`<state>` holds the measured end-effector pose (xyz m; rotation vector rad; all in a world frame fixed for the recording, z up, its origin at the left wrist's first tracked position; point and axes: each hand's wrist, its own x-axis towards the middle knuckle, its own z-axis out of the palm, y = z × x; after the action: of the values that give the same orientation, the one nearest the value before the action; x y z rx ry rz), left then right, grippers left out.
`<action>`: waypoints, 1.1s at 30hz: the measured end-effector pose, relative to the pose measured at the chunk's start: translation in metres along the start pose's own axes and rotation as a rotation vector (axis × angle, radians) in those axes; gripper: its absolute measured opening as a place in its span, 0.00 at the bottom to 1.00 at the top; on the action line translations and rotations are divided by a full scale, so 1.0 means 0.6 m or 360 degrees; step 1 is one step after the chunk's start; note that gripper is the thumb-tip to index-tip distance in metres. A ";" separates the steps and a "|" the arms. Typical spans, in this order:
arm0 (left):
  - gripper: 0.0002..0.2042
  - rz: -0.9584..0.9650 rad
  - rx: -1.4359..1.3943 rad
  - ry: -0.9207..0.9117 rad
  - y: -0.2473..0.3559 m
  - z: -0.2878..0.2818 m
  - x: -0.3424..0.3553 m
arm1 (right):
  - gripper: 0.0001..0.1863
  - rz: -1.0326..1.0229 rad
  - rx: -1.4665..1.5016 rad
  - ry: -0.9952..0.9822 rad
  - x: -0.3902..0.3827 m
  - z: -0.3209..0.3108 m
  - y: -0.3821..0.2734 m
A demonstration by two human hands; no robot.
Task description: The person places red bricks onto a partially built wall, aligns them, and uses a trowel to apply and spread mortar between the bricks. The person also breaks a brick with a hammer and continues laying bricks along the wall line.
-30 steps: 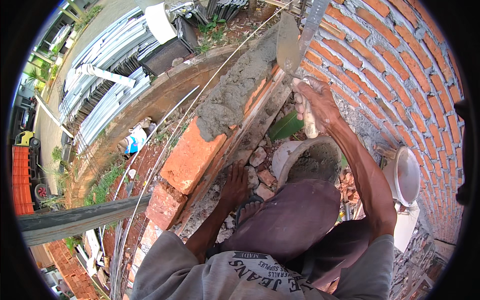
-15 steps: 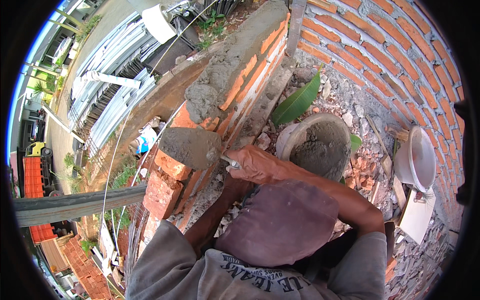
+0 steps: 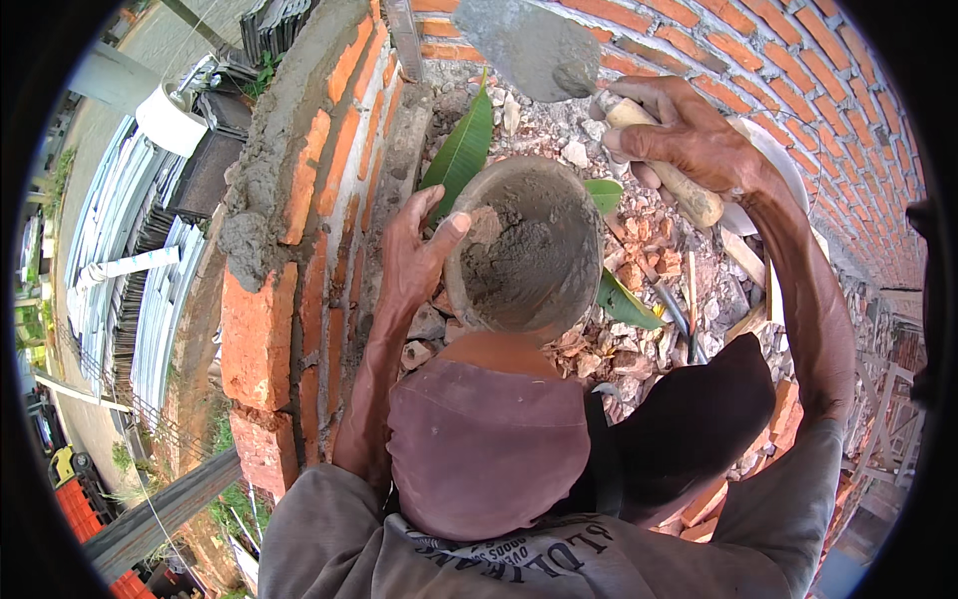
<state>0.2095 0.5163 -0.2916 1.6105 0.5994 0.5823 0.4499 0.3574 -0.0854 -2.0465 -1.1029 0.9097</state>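
Note:
My right hand (image 3: 689, 140) grips the wooden handle of a trowel (image 3: 534, 50), raised at the upper right. Wet grey mortar coats its broad blade, which overlaps the brick wall behind. My left hand (image 3: 414, 250) is open, its fingers spread at the left rim of a round bucket (image 3: 591, 285). Thumb and rim meet in the picture; actual contact is unclear. Thick grey mortar (image 3: 524, 245) lies inside the bucket. Left of that hand runs a low brick wall (image 3: 311, 270), with mortar (image 3: 261, 175) spread along its top up to a bare brick (image 3: 257, 344).
A tall brick wall (image 3: 848, 110) curves along the right. Rubble (image 3: 639, 369) and green leaves (image 3: 464, 150) surround the bucket. Behind my right wrist is a pale basin (image 3: 783, 165). A beam (image 3: 170, 509) juts in at lower left; metal sheets (image 3: 100, 240) lie beyond the low wall.
The trowel has swung from over the low wall's end to the upper right. My left hand has come out from under my right arm to the bucket's rim. My view has turned right.

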 end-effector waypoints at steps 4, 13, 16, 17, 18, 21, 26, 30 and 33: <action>0.18 -0.0112 0.0114 -0.0352 0.051 0.045 0.070 | 0.32 0.0313 0.0078 -0.0050 -0.089 -0.030 0.086; 0.17 0.0627 0.0174 0.0040 0.084 0.112 0.143 | 0.23 -0.0220 -0.1516 -0.0101 -0.115 0.013 0.197; 0.19 0.0632 0.0432 0.0166 0.069 0.150 0.181 | 0.18 -0.0531 -0.2116 0.0278 -0.025 0.029 0.219; 0.20 0.0584 0.0519 0.0213 0.061 0.163 0.189 | 0.19 -0.0446 -0.2377 0.0348 0.017 0.034 0.225; 0.21 0.0553 0.0398 0.0146 0.051 0.167 0.184 | 0.20 -0.0446 -0.2629 0.0493 0.052 0.043 0.233; 0.21 0.0632 0.0351 0.0158 0.024 0.179 0.172 | 0.19 -0.0251 -0.2579 0.0436 0.111 0.088 0.263; 0.21 0.0678 0.0308 0.0210 0.010 0.163 0.166 | 0.12 -0.0342 -0.1750 -0.0111 0.144 0.138 0.334; 0.19 0.0734 0.0345 0.0121 0.012 0.166 0.165 | 0.15 -0.0979 -0.3563 0.0653 0.148 0.151 0.398; 0.18 0.0803 0.0279 0.0066 0.012 0.168 0.165 | 0.16 -0.1502 -0.5139 0.1542 0.137 0.162 0.423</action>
<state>0.3509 0.5088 -0.2929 1.9337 0.2734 0.9557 0.5152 0.3348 -0.3609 0.3112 0.8467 1.7415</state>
